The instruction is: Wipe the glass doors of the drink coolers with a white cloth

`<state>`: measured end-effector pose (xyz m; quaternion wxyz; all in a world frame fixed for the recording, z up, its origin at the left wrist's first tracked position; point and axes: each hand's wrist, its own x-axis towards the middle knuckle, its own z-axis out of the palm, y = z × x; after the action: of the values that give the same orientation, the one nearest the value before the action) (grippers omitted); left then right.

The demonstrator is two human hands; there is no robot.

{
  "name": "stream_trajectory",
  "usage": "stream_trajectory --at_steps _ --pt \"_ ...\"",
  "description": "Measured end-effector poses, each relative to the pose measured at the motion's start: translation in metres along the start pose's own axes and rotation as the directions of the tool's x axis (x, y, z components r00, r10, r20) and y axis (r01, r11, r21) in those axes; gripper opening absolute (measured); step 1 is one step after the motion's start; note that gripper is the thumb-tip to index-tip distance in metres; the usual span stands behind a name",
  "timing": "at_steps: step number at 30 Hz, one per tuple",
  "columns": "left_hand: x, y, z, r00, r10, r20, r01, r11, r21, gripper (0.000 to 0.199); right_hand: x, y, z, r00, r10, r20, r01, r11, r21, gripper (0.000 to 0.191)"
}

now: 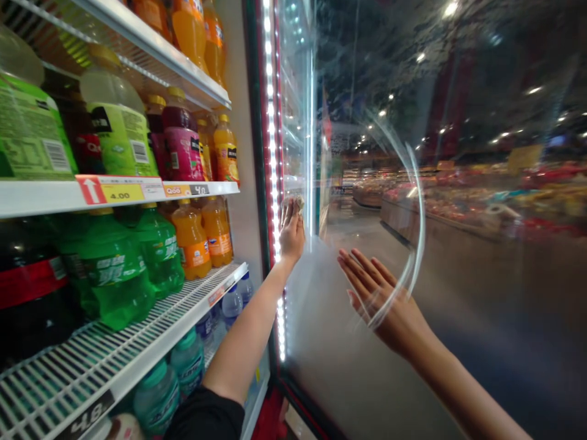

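My left hand [292, 235] reaches up from a black sleeve [206, 406]. It presses a small crumpled pale cloth [300, 203] against the glass door [330, 354], close to the lit frame edge. Much of the cloth is hidden by the fingers. To the right, my right hand [378, 287] lies flat against the glass, palm down on it, fingers stretched out and holding nothing. A curved, whitish translucent handle shape [419, 208] crosses over the back of that hand. The lower glass looks fogged.
On the left, cooler shelves [183, 305] carry green soda bottles [114, 269], orange drinks [190, 238] and purple juice [181, 140]. A vertical LED strip [274, 153] runs along the door opening. Blurred store displays [481, 201] show through the glass.
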<state>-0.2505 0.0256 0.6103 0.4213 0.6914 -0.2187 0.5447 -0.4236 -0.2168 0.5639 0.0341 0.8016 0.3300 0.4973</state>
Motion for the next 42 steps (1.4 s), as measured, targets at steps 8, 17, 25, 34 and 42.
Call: stream_trajectory --at_steps 8,17,25,34,42 --pt "0.012 -0.011 -0.013 0.999 0.035 0.033 -0.037 0.998 0.048 0.053 -0.001 0.002 -0.003 1.000 0.014 0.020 -0.014 1.000 0.010 0.093" --pt "-0.024 0.003 0.001 0.994 0.080 0.071 -0.082 0.996 0.024 0.058 -0.026 0.003 -0.023 0.997 0.060 0.043 -0.060 0.998 -0.007 0.093" --pt "-0.042 0.008 0.001 0.998 0.054 0.010 -0.054 0.998 0.014 0.058 -0.067 -0.001 -0.032 0.988 0.149 0.048 -0.145 0.986 -0.084 0.089" --pt "-0.066 0.016 0.003 0.989 0.147 0.004 -0.147 0.989 -0.030 0.063 -0.074 0.004 -0.024 0.988 0.151 0.011 -0.150 0.985 -0.090 0.081" --pt "-0.065 0.026 0.009 0.996 0.083 -0.035 -0.081 0.995 0.060 0.063 -0.078 0.004 -0.025 0.991 0.133 -0.030 -0.136 0.987 -0.089 0.080"
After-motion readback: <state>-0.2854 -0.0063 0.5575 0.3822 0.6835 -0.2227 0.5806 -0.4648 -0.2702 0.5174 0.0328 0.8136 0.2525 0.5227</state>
